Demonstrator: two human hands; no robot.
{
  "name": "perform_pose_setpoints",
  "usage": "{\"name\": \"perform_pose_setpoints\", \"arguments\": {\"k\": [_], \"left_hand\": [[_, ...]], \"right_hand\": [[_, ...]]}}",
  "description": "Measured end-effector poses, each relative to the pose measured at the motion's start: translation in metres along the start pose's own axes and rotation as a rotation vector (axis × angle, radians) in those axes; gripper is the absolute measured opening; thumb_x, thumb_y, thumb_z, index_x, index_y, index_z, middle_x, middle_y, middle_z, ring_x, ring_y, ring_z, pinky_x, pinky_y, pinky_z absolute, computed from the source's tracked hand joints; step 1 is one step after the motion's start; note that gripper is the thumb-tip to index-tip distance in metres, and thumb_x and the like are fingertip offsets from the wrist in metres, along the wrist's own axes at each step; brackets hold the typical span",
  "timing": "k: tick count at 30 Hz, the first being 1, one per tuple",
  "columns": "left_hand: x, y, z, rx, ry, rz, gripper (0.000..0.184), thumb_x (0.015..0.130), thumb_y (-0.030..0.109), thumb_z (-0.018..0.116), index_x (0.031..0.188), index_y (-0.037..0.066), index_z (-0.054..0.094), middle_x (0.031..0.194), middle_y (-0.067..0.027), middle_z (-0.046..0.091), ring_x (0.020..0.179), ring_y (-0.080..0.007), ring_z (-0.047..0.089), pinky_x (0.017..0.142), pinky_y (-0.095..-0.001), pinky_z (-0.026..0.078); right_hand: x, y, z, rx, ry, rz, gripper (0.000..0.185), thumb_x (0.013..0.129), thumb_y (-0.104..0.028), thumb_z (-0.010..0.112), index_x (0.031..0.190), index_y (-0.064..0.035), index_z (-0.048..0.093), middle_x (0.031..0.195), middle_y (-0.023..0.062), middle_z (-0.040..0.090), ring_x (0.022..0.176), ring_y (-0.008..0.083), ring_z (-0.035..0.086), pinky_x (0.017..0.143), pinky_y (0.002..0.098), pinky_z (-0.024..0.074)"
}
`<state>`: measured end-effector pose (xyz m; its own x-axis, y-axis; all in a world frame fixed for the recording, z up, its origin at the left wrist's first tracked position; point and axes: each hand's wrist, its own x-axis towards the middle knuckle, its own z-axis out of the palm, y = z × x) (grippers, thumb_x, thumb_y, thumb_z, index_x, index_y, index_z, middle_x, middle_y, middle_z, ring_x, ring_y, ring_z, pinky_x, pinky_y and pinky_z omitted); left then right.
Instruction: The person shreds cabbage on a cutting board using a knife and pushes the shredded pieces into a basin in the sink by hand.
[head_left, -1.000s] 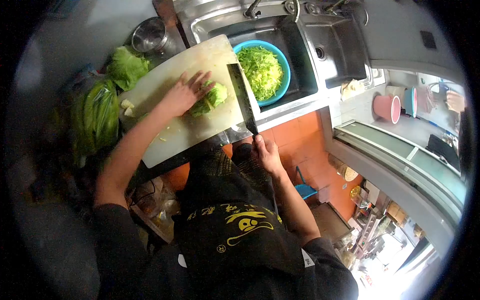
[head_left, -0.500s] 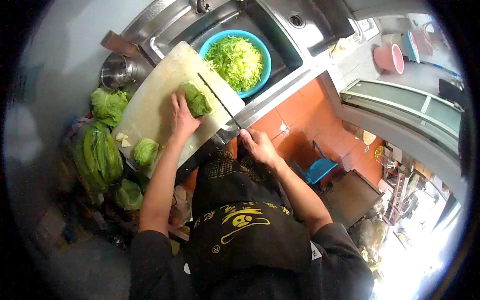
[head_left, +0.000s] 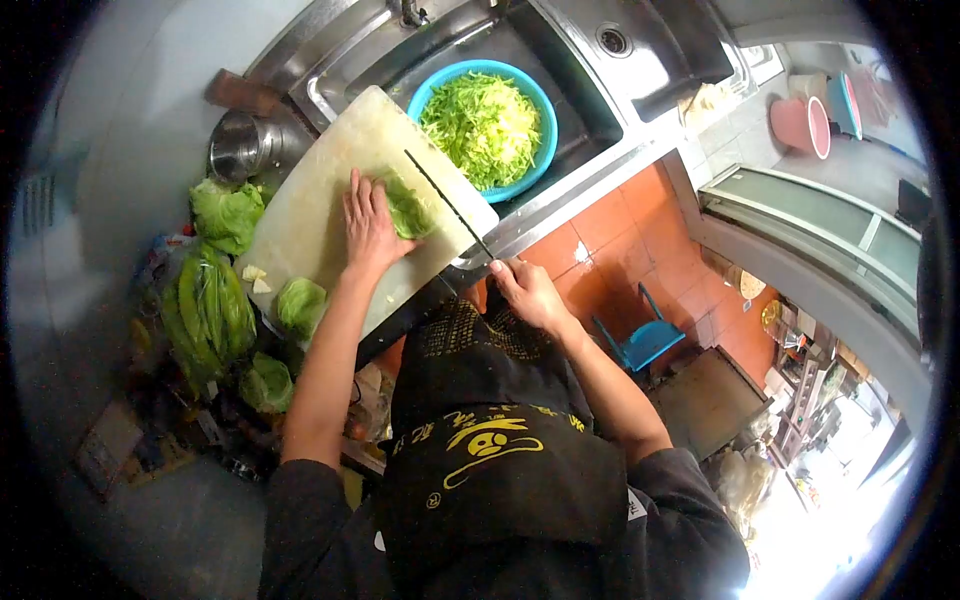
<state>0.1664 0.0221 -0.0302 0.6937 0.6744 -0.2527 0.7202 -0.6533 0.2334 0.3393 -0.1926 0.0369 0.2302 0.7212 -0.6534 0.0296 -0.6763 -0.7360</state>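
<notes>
On a white cutting board [head_left: 315,190], my left hand [head_left: 372,228] presses against a piece of green lettuce [head_left: 408,208], fingers lying along its left side. My right hand [head_left: 528,292] is closed round the handle of a knife [head_left: 448,203]. Seen edge-on, the blade is a thin dark line to the right of the lettuce, a small gap apart. Past the board's upper right edge, a blue basin [head_left: 551,135] holds a heap of shredded greens [head_left: 482,132] in the sink. Another lettuce piece [head_left: 299,306] sits at the board's lower left, by small pale scraps [head_left: 256,278].
Left of the board are a leafy lettuce head [head_left: 226,214], bagged long green vegetables [head_left: 208,312] and a metal pot [head_left: 238,146]. A wooden-handled cleaver [head_left: 243,93] lies above the pot. A blue chair [head_left: 652,342] stands on the red tiled floor.
The view has shifted slightly, moving the scene rightward. My left hand lies flatter, and the lettuce under it looks lower and more spread. My right hand still grips the knife.
</notes>
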Motion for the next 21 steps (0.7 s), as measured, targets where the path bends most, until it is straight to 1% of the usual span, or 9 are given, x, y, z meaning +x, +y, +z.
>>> {"name": "perform_pose_setpoints", "arguments": {"k": [3,5,9,13,15,17,18,20,21], "left_hand": [[0.004,0.002,-0.012,-0.061,-0.076,0.026,0.125,0.053,0.042,0.094,0.146,-0.006,0.026,0.152,-0.0248,0.029,0.149,-0.0406,0.019,0.120,-0.0572,0.022],[0.006,0.004,-0.019,0.077,-0.013,0.101,0.121,0.055,0.040,0.094,0.145,-0.005,0.027,0.151,-0.0251,0.031,0.145,-0.0423,0.027,0.117,-0.0552,0.028],[0.008,-0.005,0.010,-0.059,-0.110,-0.003,0.114,0.057,0.031,0.093,0.145,-0.003,0.029,0.149,-0.0252,0.033,0.138,-0.0431,0.037,0.114,-0.0517,0.034],[0.017,-0.013,0.023,-0.150,-0.013,-0.018,0.103,0.058,0.021,0.091,0.141,0.002,0.034,0.144,-0.0236,0.040,0.131,-0.0426,0.043,0.106,-0.0505,0.041],[0.019,-0.015,0.031,-0.173,0.020,-0.045,0.100,0.057,0.019,0.091,0.139,0.004,0.037,0.141,-0.0231,0.044,0.129,-0.0427,0.045,0.105,-0.0506,0.042],[0.025,-0.019,0.032,-0.227,0.106,-0.086,0.084,0.061,0.017,0.089,0.132,0.006,0.045,0.127,-0.0219,0.057,0.117,-0.0420,0.056,0.097,-0.0499,0.047],[0.028,-0.014,0.025,-0.231,0.109,-0.079,0.084,0.061,0.017,0.089,0.132,0.006,0.045,0.127,-0.0219,0.057,0.117,-0.0420,0.056,0.097,-0.0499,0.047],[0.033,-0.003,0.001,-0.353,0.024,-0.392,0.068,0.065,0.015,0.087,0.123,0.008,0.052,0.110,-0.0202,0.067,0.102,-0.0400,0.065,0.088,-0.0486,0.052],[0.032,-0.009,-0.003,-0.353,0.138,-0.291,0.062,0.067,0.018,0.086,0.119,0.009,0.054,0.103,-0.0192,0.069,0.095,-0.0385,0.067,0.081,-0.0480,0.054]], "right_hand": [[0.002,0.008,-0.004,-0.046,0.036,0.027,0.052,0.106,-0.042,0.043,0.082,-0.0028,0.067,0.065,0.0099,0.066,0.066,0.0252,0.066,0.069,0.0378,0.0526],[-0.001,0.004,-0.012,-0.038,0.025,0.025,0.051,0.105,-0.042,0.043,0.083,-0.0034,0.068,0.066,0.0105,0.067,0.067,0.0260,0.066,0.069,0.0383,0.0524],[0.003,0.005,-0.015,-0.041,-0.009,0.106,0.052,0.105,-0.043,0.043,0.083,-0.0046,0.069,0.068,0.0126,0.067,0.069,0.0272,0.068,0.070,0.0388,0.0521],[0.011,0.009,-0.011,-0.127,0.094,0.073,0.054,0.106,-0.043,0.043,0.079,-0.0037,0.068,0.067,0.0114,0.068,0.068,0.0261,0.068,0.070,0.0380,0.0522],[0.004,-0.008,-0.017,-0.007,0.035,0.101,0.055,0.106,-0.043,0.043,0.078,-0.0024,0.065,0.065,0.0099,0.068,0.068,0.0257,0.068,0.070,0.0377,0.0524],[0.004,-0.003,-0.017,-0.027,0.042,0.067,0.054,0.106,-0.043,0.043,0.078,-0.0018,0.065,0.064,0.0088,0.068,0.067,0.0257,0.068,0.070,0.0373,0.0526],[0.004,0.000,-0.017,-0.046,0.050,0.037,0.054,0.106,-0.043,0.043,0.079,-0.0012,0.064,0.063,0.0077,0.067,0.067,0.0256,0.068,0.070,0.0369,0.0527],[-0.003,-0.009,-0.021,-0.018,0.045,0.061,0.053,0.105,-0.043,0.044,0.081,-0.0005,0.064,0.065,0.0103,0.067,0.067,0.0269,0.067,0.070,0.0377,0.0524],[-0.004,-0.013,-0.023,0.010,0.034,0.081,0.053,0.105,-0.044,0.045,0.084,0.0002,0.064,0.066,0.0128,0.067,0.067,0.0282,0.066,0.070,0.0385,0.0521]]}}
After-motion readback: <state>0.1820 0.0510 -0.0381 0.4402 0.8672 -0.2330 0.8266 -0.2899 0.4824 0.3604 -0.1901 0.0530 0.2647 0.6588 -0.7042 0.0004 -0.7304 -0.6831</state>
